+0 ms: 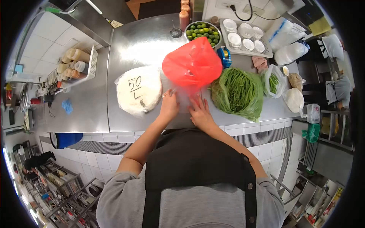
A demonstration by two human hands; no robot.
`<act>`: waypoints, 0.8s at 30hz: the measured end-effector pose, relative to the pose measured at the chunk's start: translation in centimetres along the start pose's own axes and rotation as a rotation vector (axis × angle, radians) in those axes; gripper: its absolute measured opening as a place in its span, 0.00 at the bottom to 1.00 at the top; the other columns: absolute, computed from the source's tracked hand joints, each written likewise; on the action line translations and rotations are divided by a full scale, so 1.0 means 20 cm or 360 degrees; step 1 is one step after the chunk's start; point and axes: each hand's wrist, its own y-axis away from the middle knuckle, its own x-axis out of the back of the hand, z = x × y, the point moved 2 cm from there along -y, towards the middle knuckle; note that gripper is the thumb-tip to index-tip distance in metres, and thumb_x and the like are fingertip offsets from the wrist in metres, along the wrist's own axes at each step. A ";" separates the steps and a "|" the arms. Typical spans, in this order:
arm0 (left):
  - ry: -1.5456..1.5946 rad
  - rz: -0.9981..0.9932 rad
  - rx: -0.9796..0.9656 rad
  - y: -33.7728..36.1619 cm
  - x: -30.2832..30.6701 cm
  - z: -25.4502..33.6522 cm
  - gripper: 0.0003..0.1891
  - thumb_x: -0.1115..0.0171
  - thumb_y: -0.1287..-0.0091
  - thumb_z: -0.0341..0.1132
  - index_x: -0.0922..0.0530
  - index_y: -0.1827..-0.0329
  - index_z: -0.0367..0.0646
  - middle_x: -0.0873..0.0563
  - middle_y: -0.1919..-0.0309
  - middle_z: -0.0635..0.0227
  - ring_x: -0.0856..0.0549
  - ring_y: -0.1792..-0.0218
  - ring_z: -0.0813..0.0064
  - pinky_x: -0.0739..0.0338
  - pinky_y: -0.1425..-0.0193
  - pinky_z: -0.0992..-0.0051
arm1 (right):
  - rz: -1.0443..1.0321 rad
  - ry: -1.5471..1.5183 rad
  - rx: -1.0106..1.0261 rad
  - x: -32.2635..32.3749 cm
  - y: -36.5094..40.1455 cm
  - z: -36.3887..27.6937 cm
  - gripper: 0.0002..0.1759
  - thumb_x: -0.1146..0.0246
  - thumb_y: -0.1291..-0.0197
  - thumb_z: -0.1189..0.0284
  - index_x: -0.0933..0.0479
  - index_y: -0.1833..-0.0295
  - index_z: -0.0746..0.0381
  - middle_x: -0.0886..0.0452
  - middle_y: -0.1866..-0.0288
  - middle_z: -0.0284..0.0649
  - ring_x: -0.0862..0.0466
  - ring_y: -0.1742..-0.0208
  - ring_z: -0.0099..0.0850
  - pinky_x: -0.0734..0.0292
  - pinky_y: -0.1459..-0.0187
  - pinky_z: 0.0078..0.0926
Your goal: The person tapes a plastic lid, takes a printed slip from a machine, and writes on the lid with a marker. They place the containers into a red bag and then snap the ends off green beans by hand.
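Note:
A bulging red plastic bag (192,62) rests on the steel counter in front of me. Its lower end, near my hands, looks thin and see-through, and its contents are hidden. My left hand (170,105) is just below the bag, with slightly bent fingers and a ring on one of them. On the other side, my right hand (201,112) has its fingers spread at the bag's near end, a little blurred. Left of the hands lies a clear bag of white contents (138,91), marked "50/L". Long green beans (238,93) fill a clear bag at the right.
Behind the red bag are a bowl of limes (203,33), a blue tape dispenser (224,57) and sauce bottles (184,19). A crate (268,49) holds stacked white dishes. A basket of bottles (92,64) stands left, and a smaller bag of greens (274,81) right.

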 end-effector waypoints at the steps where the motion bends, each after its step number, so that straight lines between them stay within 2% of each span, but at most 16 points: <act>1: -0.0165 -0.0002 0.0057 0.02 -0.06 0.04 0.28 0.28 0.43 0.27 0.24 0.37 0.37 0.22 0.41 0.46 0.23 0.37 0.44 0.27 0.32 0.50 | 0.0018 0.0059 0.0061 0.01 0.04 0.05 0.29 0.33 0.44 0.76 0.23 0.34 0.61 0.46 0.16 0.47 0.51 0.15 0.58 0.47 0.24 0.71; 2: -0.0325 -0.0004 0.0106 0.03 -0.13 0.09 0.30 0.27 0.44 0.29 0.25 0.36 0.36 0.23 0.41 0.44 0.24 0.36 0.42 0.29 0.30 0.48 | 0.0039 0.0124 0.0113 0.01 0.08 0.11 0.29 0.34 0.44 0.77 0.23 0.34 0.61 0.47 0.15 0.46 0.52 0.15 0.59 0.47 0.24 0.73; 3: -0.0250 -0.0213 0.0269 0.03 -0.14 0.16 0.36 0.28 0.42 0.34 0.31 0.30 0.36 0.33 0.26 0.37 0.35 0.26 0.29 0.34 0.25 0.44 | 0.0038 0.0137 0.0169 0.01 0.11 0.18 0.28 0.33 0.44 0.77 0.23 0.34 0.60 0.47 0.15 0.47 0.49 0.16 0.58 0.44 0.24 0.68; 5: -0.0228 -0.0183 0.0295 0.06 -0.23 0.23 0.35 0.28 0.41 0.35 0.31 0.30 0.36 0.33 0.27 0.38 0.35 0.26 0.30 0.35 0.25 0.43 | 0.0021 0.0159 0.0274 0.00 0.19 0.30 0.28 0.31 0.45 0.77 0.22 0.36 0.59 0.46 0.16 0.48 0.43 0.18 0.57 0.37 0.24 0.58; 8: -0.0312 -0.0041 0.0339 0.09 -0.30 0.28 0.36 0.27 0.41 0.38 0.31 0.31 0.35 0.30 0.29 0.39 0.34 0.28 0.31 0.36 0.25 0.42 | -0.0140 -0.0738 0.0504 0.11 0.30 0.41 0.26 0.35 0.41 0.80 0.22 0.36 0.58 0.36 0.20 0.49 0.31 0.24 0.52 0.27 0.30 0.45; 11: -0.0475 0.0133 0.0315 0.11 -0.28 0.32 0.35 0.27 0.40 0.39 0.30 0.32 0.33 0.27 0.33 0.41 0.32 0.30 0.35 0.35 0.28 0.42 | 0.0020 -0.0868 0.0456 0.44 0.41 0.47 0.21 0.37 0.38 0.80 0.20 0.39 0.60 0.26 0.28 0.48 0.23 0.31 0.48 0.21 0.36 0.36; 14: -0.0424 0.0380 0.0157 0.10 -0.28 0.45 0.30 0.28 0.38 0.37 0.27 0.35 0.32 0.24 0.38 0.44 0.28 0.34 0.39 0.32 0.32 0.44 | 0.0209 -0.0924 0.0099 0.67 0.46 0.70 0.18 0.36 0.39 0.79 0.18 0.42 0.62 0.22 0.33 0.49 0.23 0.32 0.49 0.25 0.33 0.42; 15: -0.0373 0.0463 0.0089 0.11 -0.28 0.51 0.28 0.28 0.37 0.36 0.26 0.37 0.32 0.23 0.39 0.45 0.27 0.36 0.40 0.32 0.33 0.46 | 0.0340 -0.0717 -0.0009 0.72 0.45 0.83 0.15 0.37 0.38 0.79 0.17 0.46 0.63 0.21 0.34 0.49 0.22 0.34 0.49 0.26 0.33 0.41; 16: -0.0185 0.0395 0.0125 0.10 -0.27 0.65 0.26 0.29 0.37 0.34 0.25 0.38 0.32 0.23 0.41 0.45 0.25 0.37 0.41 0.31 0.34 0.48 | 0.0466 -0.0503 -0.0102 0.78 0.43 0.99 0.13 0.38 0.38 0.80 0.16 0.49 0.64 0.21 0.35 0.49 0.21 0.35 0.48 0.26 0.33 0.40; 18: 0.0191 0.0262 0.0161 0.00 -0.21 0.97 0.23 0.30 0.36 0.32 0.22 0.40 0.32 0.21 0.44 0.45 0.23 0.40 0.42 0.29 0.35 0.51 | 0.0531 -0.0388 -0.0130 0.83 0.34 1.16 0.12 0.39 0.38 0.81 0.16 0.49 0.65 0.20 0.37 0.50 0.19 0.40 0.50 0.24 0.39 0.41; 19: 0.0200 0.0338 0.0064 -0.04 -0.22 1.06 0.21 0.30 0.36 0.30 0.20 0.40 0.34 0.20 0.47 0.45 0.21 0.44 0.44 0.27 0.37 0.56 | 0.0484 -0.0350 -0.0099 0.85 0.29 1.22 0.12 0.40 0.39 0.82 0.16 0.51 0.65 0.19 0.40 0.50 0.20 0.41 0.50 0.24 0.39 0.41; 24: 0.0565 0.0221 -0.0015 -0.23 -0.33 1.35 0.19 0.30 0.37 0.28 0.18 0.42 0.36 0.18 0.50 0.50 0.20 0.45 0.50 0.25 0.39 0.59 | 0.0181 -0.0130 0.0016 0.77 0.00 1.44 0.11 0.42 0.42 0.83 0.16 0.57 0.64 0.16 0.50 0.48 0.20 0.46 0.49 0.24 0.42 0.44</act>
